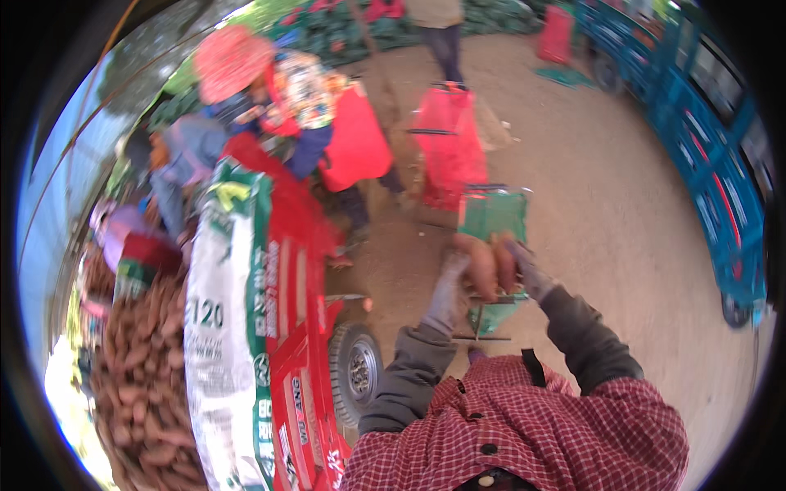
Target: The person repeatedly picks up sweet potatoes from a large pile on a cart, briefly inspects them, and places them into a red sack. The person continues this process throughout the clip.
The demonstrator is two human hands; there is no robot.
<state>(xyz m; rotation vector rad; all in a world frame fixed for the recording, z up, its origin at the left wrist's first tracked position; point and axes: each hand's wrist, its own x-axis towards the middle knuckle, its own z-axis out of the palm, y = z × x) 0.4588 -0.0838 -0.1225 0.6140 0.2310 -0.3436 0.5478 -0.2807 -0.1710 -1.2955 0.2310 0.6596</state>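
My left hand, in a pale glove or sleeve, holds a reddish-brown sweet potato. A second sweet potato is in my right hand, close beside the first. Both are over the near side of a green mesh bag, whose upper end hangs spread on a dark metal frame. Motion blur hides the fingertips and how they wrap the roots.
To the left stands a red cargo vehicle heaped with sweet potatoes, a white-and-green printed sack over its side. People bend over the load. Ahead is a framed red mesh bag; a blue cargo vehicle stands right.
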